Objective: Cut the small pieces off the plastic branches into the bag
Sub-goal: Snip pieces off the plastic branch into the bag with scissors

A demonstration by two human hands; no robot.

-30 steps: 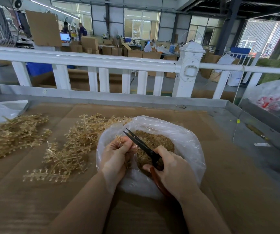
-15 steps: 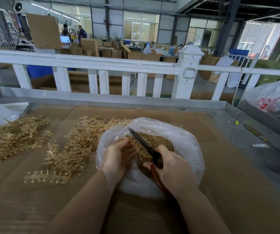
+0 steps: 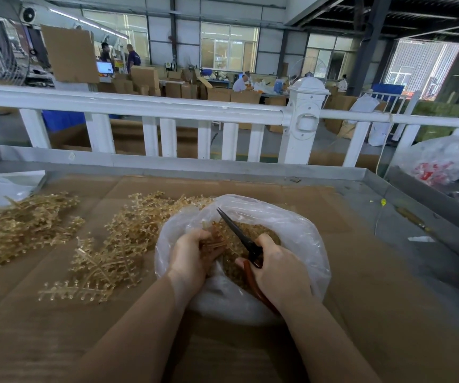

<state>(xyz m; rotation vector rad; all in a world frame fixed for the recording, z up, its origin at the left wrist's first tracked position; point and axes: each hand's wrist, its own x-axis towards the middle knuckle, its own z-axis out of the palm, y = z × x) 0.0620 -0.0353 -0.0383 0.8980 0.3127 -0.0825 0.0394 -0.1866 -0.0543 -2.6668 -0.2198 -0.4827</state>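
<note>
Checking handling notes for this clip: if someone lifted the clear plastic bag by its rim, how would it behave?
The bag would probably sag, since its thin film wrinkles and slumps around the cut pieces. Those pieces fill its middle, so it likely hangs bottom-heavy. The open rim could fold and spill pieces.

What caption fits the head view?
Left hand holds a plastic branch over the bag; right hand grips scissors.

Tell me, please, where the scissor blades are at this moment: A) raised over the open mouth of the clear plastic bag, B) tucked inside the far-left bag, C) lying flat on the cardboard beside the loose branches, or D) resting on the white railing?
A: the right hand grips the scissors with the blades angled up over the open clear plastic bag, beside the plastic branch that the left hand holds.
</note>
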